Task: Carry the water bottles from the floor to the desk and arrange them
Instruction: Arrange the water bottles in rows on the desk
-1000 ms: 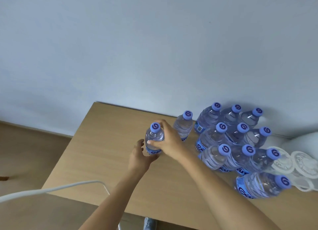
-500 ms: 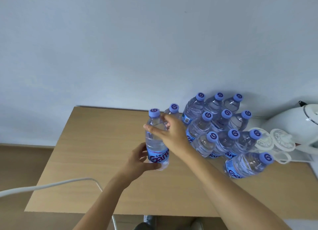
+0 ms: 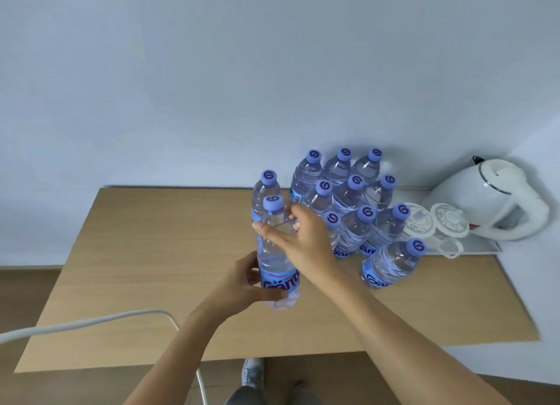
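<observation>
A clear water bottle [image 3: 274, 254] with a purple cap and blue label stands upright near the middle of the wooden desk [image 3: 145, 253]. My left hand [image 3: 242, 283] grips its lower part at the label. My right hand [image 3: 303, 238] wraps around its shoulder below the cap. Another bottle [image 3: 266, 189] stands just behind it. A tight cluster of several bottles [image 3: 348, 198] stands further right near the wall, and a lone bottle [image 3: 391, 263] stands in front of that cluster.
A white kettle [image 3: 491, 198] and two glass cups [image 3: 433, 225] sit on a tray [image 3: 488, 248] at the desk's back right. A white cable [image 3: 91, 322] crosses the front left. My shoe [image 3: 251, 371] shows below the desk edge. Wall behind.
The view has shifted, showing more of the desk and kettle. Both hands still hold the same bottle, now standing in front of the single bottle left of the cluster.
</observation>
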The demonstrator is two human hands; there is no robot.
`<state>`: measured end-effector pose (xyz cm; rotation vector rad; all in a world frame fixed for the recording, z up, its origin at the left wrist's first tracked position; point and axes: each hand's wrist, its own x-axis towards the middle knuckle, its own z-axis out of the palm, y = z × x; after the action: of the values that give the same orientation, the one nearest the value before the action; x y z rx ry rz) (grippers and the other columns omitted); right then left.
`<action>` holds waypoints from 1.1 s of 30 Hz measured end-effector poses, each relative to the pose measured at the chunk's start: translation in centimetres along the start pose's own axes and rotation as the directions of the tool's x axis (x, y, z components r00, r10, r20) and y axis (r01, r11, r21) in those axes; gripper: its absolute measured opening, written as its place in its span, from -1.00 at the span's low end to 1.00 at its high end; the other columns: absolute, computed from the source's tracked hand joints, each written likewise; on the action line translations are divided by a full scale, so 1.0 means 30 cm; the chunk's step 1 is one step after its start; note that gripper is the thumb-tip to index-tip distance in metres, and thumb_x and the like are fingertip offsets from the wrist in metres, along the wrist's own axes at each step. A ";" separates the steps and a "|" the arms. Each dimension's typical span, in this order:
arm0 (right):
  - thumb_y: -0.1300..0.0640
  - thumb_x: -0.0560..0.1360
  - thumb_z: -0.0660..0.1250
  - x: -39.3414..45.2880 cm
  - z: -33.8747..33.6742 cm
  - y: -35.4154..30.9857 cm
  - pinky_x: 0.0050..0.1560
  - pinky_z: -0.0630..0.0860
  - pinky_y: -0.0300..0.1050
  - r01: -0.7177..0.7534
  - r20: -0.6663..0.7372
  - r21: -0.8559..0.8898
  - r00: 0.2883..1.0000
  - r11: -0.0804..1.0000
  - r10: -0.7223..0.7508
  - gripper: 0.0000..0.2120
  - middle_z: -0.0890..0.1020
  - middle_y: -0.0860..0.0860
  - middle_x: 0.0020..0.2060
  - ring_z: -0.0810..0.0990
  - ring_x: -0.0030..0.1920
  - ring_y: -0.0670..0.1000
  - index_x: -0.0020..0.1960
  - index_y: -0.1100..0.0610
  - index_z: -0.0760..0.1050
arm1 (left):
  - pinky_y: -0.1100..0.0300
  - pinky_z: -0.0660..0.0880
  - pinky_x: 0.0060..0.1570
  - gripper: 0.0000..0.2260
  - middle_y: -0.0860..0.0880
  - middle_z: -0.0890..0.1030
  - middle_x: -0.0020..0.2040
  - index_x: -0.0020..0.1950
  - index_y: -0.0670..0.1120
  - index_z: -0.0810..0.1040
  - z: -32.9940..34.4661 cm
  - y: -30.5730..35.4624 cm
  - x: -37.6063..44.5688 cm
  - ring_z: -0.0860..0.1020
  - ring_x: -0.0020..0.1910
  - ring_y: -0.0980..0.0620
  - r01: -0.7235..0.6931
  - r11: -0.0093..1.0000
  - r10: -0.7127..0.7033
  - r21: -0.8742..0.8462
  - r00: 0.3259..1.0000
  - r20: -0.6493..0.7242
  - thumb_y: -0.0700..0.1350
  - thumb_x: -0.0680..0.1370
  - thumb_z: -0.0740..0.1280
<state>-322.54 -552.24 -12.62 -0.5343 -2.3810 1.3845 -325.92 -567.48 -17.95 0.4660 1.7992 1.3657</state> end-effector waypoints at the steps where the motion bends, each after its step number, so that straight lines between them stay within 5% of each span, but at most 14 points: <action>1: -0.28 0.29 0.50 -0.026 -0.020 0.008 -0.25 0.29 -0.30 0.011 0.005 -0.008 1.000 1.000 -0.011 -0.59 0.41 -0.15 -0.35 0.38 -0.31 -0.16 -0.32 -0.06 0.34 | 0.02 0.58 0.12 -0.50 0.01 0.68 0.08 0.17 -0.02 0.55 0.031 -0.004 -0.001 0.65 0.07 0.01 -0.004 1.000 0.004 -0.004 1.000 -0.009 -0.17 0.28 0.62; 9: -0.30 0.30 0.46 -0.189 -0.247 0.182 -0.18 0.43 -0.37 -0.098 -0.035 -0.049 0.995 0.994 0.097 -0.65 0.62 -0.20 -0.21 0.57 -0.16 -0.18 -0.12 -0.08 0.51 | 0.05 0.55 0.15 -0.44 -0.05 0.65 0.12 0.26 -0.12 0.48 0.292 -0.050 0.067 0.61 0.11 -0.03 -0.041 0.994 0.040 0.098 0.999 0.016 -0.30 0.31 0.57; 13: -0.25 0.32 0.45 -0.230 -0.326 0.238 -0.21 0.36 -0.50 -0.137 -0.064 -0.085 0.989 0.987 0.132 -0.78 0.55 -0.40 -0.26 0.53 -0.18 -0.33 -0.19 -0.24 0.44 | 0.42 0.49 -0.08 -0.40 -0.07 0.60 0.10 0.28 -0.17 0.44 0.421 -0.076 0.127 0.57 0.03 0.00 -0.066 0.991 0.070 0.112 0.997 -0.036 -0.38 0.30 0.55; 15: -0.18 0.31 0.47 -0.238 -0.349 0.267 -0.19 0.39 -0.48 -0.150 -0.053 -0.064 0.988 0.987 0.147 -0.77 0.57 -0.38 -0.23 0.54 -0.17 -0.33 -0.17 -0.20 0.45 | 0.46 0.46 -0.10 -0.41 -0.05 0.58 0.08 0.28 -0.16 0.43 0.470 -0.092 0.162 0.55 0.03 0.00 -0.075 0.991 0.084 0.112 0.993 -0.078 -0.39 0.31 0.54; 19: -0.08 0.29 0.55 -0.249 -0.368 0.322 0.02 0.54 -0.20 -0.195 -0.009 -0.031 0.981 0.980 0.194 -0.61 0.65 -0.18 -0.08 0.60 -0.03 -0.20 0.04 -0.01 0.52 | 0.20 0.58 -0.05 -0.39 0.00 0.59 0.12 0.21 0.06 0.45 0.531 -0.124 0.223 0.58 0.05 0.00 -0.083 0.993 0.094 0.084 0.985 -0.146 -0.36 0.28 0.53; 22: 0.02 0.32 0.58 -0.235 -0.378 0.330 0.02 0.52 -0.23 -0.192 -0.001 -0.051 0.981 0.980 0.192 -0.61 0.66 -0.14 -0.06 0.61 -0.01 -0.15 0.07 0.03 0.53 | 0.06 0.58 0.07 -0.31 -0.06 0.52 0.25 0.30 0.04 0.41 0.563 -0.142 0.247 0.57 0.13 -0.04 -0.107 0.990 0.126 0.096 0.968 -0.219 -0.39 0.29 0.54; 26: 0.11 0.32 0.58 -0.203 -0.389 0.324 -0.05 0.38 -0.46 -0.164 -0.010 -0.121 0.986 0.979 0.164 -0.60 0.62 -0.06 -0.03 0.54 -0.03 -0.13 0.09 0.12 0.53 | 0.30 0.50 0.04 -0.28 -0.05 0.49 0.31 0.34 0.10 0.36 0.588 -0.156 0.280 0.56 0.17 -0.01 -0.068 0.990 0.100 0.127 0.957 -0.271 -0.36 0.31 0.53; 28: 0.14 0.30 0.58 -0.188 -0.394 0.318 -0.05 0.41 -0.38 -0.173 -0.024 -0.128 0.985 0.977 0.171 -0.61 0.61 -0.03 -0.05 0.54 -0.03 -0.08 0.05 0.16 0.52 | 0.37 0.48 0.02 -0.34 -0.07 0.52 0.29 0.35 -0.01 0.39 0.593 -0.166 0.302 0.56 0.17 0.00 -0.068 0.986 0.109 0.155 0.956 -0.272 -0.34 0.32 0.52; 33: 0.18 0.30 0.57 -0.162 -0.406 0.310 0.02 0.49 -0.13 -0.195 -0.033 -0.121 0.981 0.973 0.193 -0.62 0.60 0.02 -0.05 0.56 -0.01 0.00 0.03 0.19 0.49 | -0.05 0.52 0.18 -0.34 -0.05 0.52 0.27 0.39 -0.10 0.36 0.601 -0.159 0.333 0.53 0.20 -0.07 -0.052 0.987 0.091 0.155 0.961 -0.260 -0.32 0.34 0.51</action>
<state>-311.25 -541.17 -15.52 -0.8312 -2.4637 1.3053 -317.07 -550.90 -27.65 0.4451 2.1325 1.4046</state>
